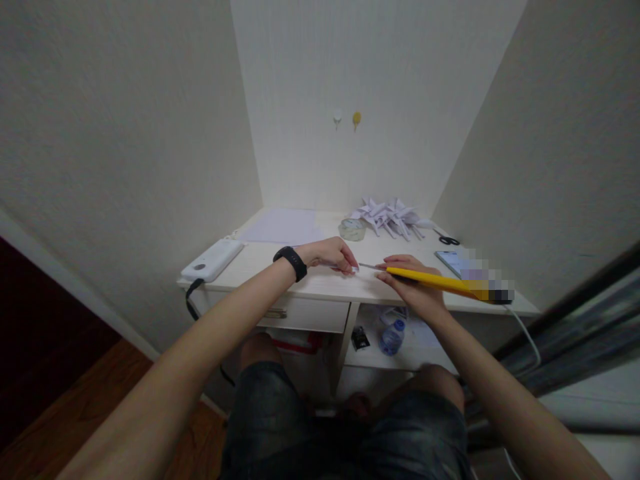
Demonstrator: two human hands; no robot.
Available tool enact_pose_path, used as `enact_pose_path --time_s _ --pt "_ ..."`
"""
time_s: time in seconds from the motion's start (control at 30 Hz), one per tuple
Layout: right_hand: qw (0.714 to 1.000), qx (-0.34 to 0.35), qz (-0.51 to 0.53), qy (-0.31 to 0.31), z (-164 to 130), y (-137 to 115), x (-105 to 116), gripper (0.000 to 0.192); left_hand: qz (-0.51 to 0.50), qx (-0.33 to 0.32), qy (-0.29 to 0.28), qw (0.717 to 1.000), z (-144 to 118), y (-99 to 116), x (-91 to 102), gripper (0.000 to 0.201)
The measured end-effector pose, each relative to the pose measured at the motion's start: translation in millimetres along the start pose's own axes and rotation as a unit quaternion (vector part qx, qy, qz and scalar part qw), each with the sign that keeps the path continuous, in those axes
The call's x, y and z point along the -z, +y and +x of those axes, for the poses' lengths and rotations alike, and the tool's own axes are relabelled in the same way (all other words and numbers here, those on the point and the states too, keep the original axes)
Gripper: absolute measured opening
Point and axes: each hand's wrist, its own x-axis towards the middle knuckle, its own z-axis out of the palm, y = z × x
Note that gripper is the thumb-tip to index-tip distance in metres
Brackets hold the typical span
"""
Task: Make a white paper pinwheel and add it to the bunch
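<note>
Right hand (407, 283) grips yellow knife (435, 281) — left hand (333, 255) pinches paper strip (345, 269) (desk's (320, 283) front edge); a slip could nick my fingertips.

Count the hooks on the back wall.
2: a white hook and a yellow hook, side by side on the wall above the desk. None look hidden.

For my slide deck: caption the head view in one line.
Left hand pins a small piece on the white desk while the right hand holds a yellow utility knife to it.
</note>
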Motion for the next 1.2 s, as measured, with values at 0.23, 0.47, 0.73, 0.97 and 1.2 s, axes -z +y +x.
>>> enact_pose_path --time_s 0.23,0.47,0.73,0.97,1.2 --pt "0.949 -0.198 0.141 0.200 0.0 41.9 -16.6 0.035 0.124 -0.030 0.063 0.990 9.1 -13.4 -2.4 0.028" --pt "0.866 -0.262 0.307 0.295 7.2 47.3 -30.3 0.045 0.263 -0.115 0.109 0.952 21.2 -23.6 -10.7 0.022" --pt "0.867 -0.277 0.334 0.247 7.5 49.2 -30.1 0.044 0.198 -0.137 0.157 0.958 17.0 -11.8 -16.5 0.044" --pt "0.893 -0.245 0.340 0.165 12.5 41.7 -38.6 0.041 0.052 -0.183 0.123 0.974 19.0 -2.5 -24.8 0.024" --pt "0.849 -0.308 0.423 0.078 24.8 45.3 -2.2 0.047 -0.007 -0.144 0.210 0.967 25.5 -22.4 1.9 0.011"
